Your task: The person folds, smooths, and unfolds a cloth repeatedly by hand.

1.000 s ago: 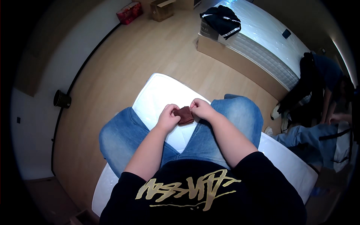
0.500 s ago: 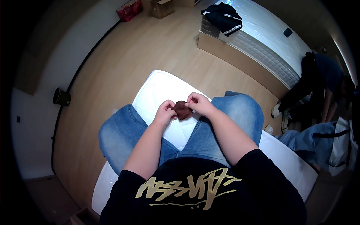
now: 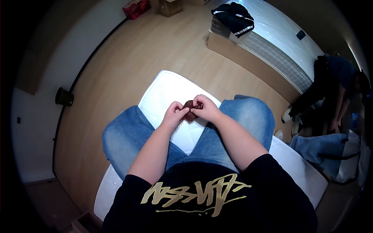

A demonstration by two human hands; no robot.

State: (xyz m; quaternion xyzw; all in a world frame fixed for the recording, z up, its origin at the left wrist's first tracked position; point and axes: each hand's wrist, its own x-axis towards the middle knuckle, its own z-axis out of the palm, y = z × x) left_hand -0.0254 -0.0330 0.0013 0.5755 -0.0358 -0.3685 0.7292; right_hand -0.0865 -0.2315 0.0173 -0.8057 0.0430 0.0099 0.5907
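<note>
Between my knees, above the white mattress (image 3: 159, 93) I sit on, both hands pinch a small piece of dark reddish-brown cloth (image 3: 190, 115). Its kind is not clear, as my fingers cover much of it. On its left side my left hand (image 3: 173, 115) is closed, thumb pressed on the fabric. From the right my right hand (image 3: 206, 108) grips it too, thumb and fingers bunching the upper part. The thumbs are close together over the middle of the cloth, and its lower end hangs down a little.
A plastic-wrapped mattress on a base (image 3: 248, 60) stands at the far right, bearing a dark jacket (image 3: 233, 19). A person (image 3: 338, 77) bends beside it near a blue and white bag (image 3: 330, 153). A dark bin (image 3: 64, 97) is by the left wall; a cardboard box (image 3: 170, 7) stands far off.
My hands have come closer together, and the cloth is now gathered smaller between them. At the right, the bending person's hand and the bag have shifted. The view has moved slightly.
</note>
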